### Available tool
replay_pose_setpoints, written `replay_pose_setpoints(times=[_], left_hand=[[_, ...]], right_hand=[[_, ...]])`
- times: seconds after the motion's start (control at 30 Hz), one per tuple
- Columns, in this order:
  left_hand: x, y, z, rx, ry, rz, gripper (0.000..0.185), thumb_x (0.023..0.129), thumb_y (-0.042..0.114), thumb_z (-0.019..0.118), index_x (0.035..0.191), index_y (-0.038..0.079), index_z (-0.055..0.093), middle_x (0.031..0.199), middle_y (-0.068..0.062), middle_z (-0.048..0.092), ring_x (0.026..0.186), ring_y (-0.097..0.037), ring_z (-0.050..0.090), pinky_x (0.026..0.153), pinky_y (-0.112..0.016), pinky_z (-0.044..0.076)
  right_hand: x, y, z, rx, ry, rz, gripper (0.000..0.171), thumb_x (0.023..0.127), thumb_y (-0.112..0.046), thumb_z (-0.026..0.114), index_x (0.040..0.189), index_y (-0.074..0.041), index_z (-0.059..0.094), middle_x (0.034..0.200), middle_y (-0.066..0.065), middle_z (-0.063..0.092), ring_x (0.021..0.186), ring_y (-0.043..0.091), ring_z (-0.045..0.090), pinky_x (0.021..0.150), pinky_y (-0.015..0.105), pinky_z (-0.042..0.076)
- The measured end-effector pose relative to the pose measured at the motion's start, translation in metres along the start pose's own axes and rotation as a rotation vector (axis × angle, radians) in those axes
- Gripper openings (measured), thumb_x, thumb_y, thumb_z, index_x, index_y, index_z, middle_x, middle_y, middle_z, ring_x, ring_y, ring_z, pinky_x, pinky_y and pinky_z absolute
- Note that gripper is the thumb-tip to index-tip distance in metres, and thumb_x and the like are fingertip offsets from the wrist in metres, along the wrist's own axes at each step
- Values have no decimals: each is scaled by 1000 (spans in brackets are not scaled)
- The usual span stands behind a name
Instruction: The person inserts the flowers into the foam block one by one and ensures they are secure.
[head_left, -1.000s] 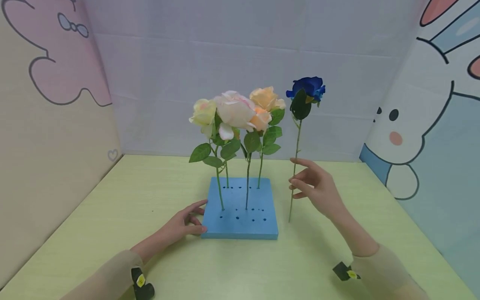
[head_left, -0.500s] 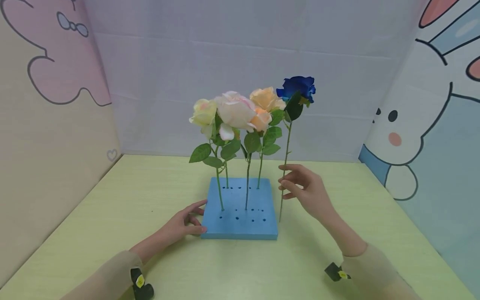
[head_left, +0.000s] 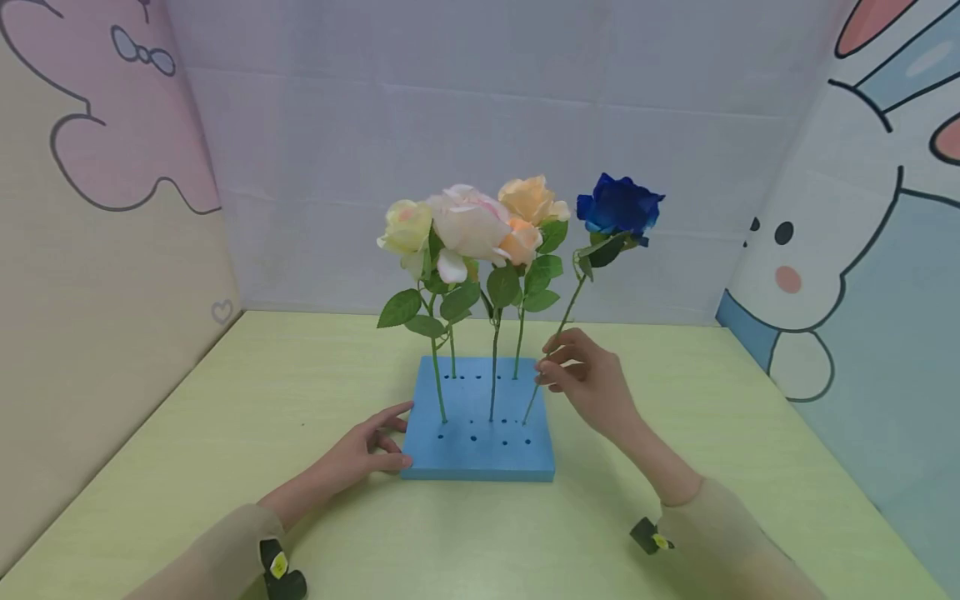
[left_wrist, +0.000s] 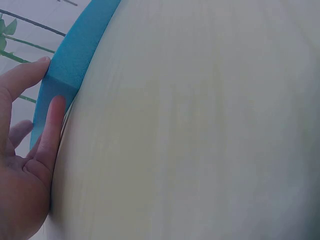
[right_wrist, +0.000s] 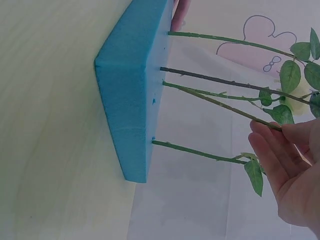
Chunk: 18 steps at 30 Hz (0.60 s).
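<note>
My right hand (head_left: 588,382) pinches the stem of a blue artificial rose (head_left: 621,207) between thumb and fingers. The rose leans to the right, and its stem's lower end overlaps the holes on the right of a blue foam board (head_left: 480,463). In the right wrist view, the pinched stem (right_wrist: 232,110) slants among other stems toward the board. My left hand (head_left: 367,446) rests against the board's left side, fingers extended; the left wrist view shows fingertips (left_wrist: 57,102) on that side. Standing in the board are a pale yellow rose (head_left: 407,227), a pink-white flower (head_left: 468,223) and peach roses (head_left: 531,200).
Rows of small holes (head_left: 473,438) run across the board. It lies on a pale yellow-green table (head_left: 315,367). A pale cloth backdrop (head_left: 480,83) stands behind, with cartoon-printed panels (head_left: 862,275) at both sides.
My right hand has moved left and slightly down, carrying the blue rose from beside the board to over it. The rose now tilts further right. My left hand stays in place.
</note>
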<state>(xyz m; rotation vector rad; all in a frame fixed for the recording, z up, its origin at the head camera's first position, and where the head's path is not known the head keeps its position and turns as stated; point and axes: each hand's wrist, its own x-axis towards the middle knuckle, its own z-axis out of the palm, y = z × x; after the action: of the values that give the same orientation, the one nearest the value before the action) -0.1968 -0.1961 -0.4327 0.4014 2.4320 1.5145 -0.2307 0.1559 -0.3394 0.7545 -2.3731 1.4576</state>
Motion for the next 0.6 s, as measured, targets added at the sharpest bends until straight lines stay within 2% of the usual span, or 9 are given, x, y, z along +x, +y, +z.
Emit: replay_pose_setpoints(times=[0.13, 0.37, 0.6], left_hand=[[0, -1, 0, 4, 3, 0, 82, 86, 23, 77, 154, 16, 33, 138, -20, 51, 94, -17, 62, 82, -28, 48], [-1, -2, 0, 4, -13, 23, 82, 87, 23, 76, 155, 14, 31, 139, -22, 49, 93, -14, 62, 81, -26, 49], [0, -3, 1, 17, 2, -23, 82, 85, 27, 77, 154, 18, 33, 139, -18, 51, 93, -13, 62, 82, -28, 47]], right_hand=[[5, 2, 5, -83, -7, -33, 15, 95, -12, 65, 104, -8, 56, 89, 18, 74, 72, 18, 75, 64, 30, 59], [11, 4, 11, -113, -20, -22, 14, 95, -10, 64, 105, -6, 55, 90, 18, 74, 72, 20, 75, 63, 28, 59], [13, 3, 15, -126, -48, -9, 13, 95, -9, 63, 106, -9, 56, 91, 17, 74, 72, 20, 75, 64, 27, 58]])
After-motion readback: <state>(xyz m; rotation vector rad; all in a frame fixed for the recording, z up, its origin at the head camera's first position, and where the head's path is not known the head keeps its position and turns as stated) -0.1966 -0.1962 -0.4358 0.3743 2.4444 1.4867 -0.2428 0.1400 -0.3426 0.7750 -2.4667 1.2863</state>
